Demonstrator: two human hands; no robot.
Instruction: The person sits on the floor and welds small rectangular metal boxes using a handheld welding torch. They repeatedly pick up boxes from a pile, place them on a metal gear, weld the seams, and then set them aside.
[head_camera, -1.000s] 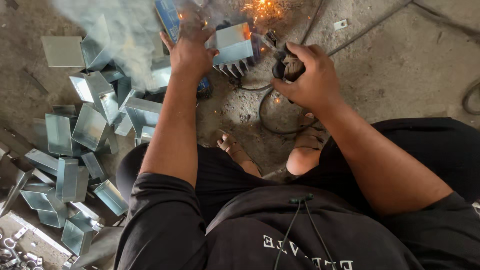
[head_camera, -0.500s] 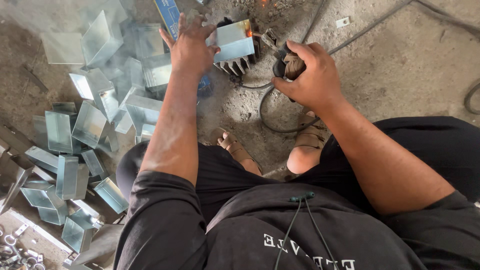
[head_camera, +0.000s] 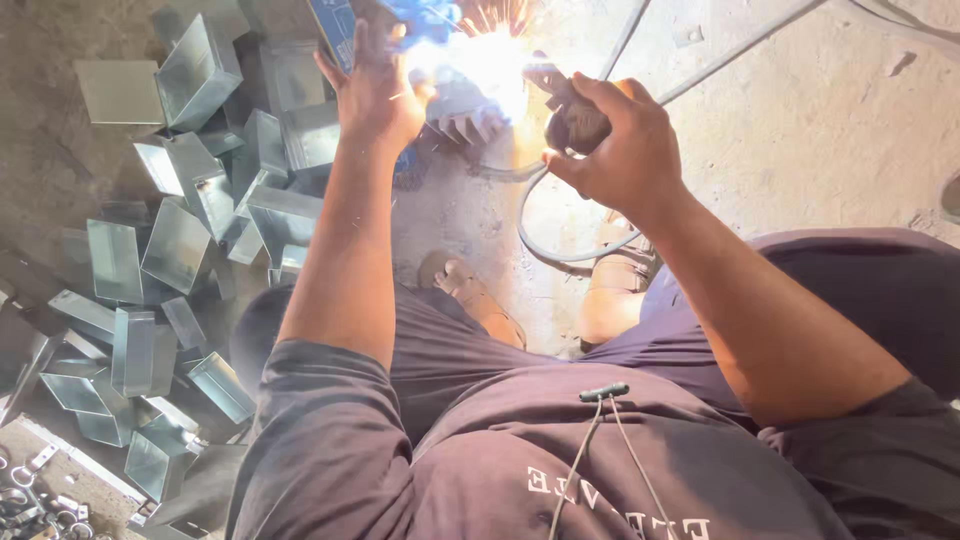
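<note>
Right hand (head_camera: 622, 140) is wrapped tightly around a dark welding holder (head_camera: 572, 118), from which a grey cable (head_camera: 540, 235) loops down over the concrete floor (head_camera: 820, 130). Left hand (head_camera: 375, 85) is spread, fingers up, pressing against a small metal box (head_camera: 462, 112) that sits on the floor between both hands; bright sparks (head_camera: 490, 60) flare at its top edge, washing out its detail. Just left of the left forearm lies a heap of folded galvanised metal boxes (head_camera: 180, 250). Below, a sandalled foot (head_camera: 470, 295) rests on the floor
</note>
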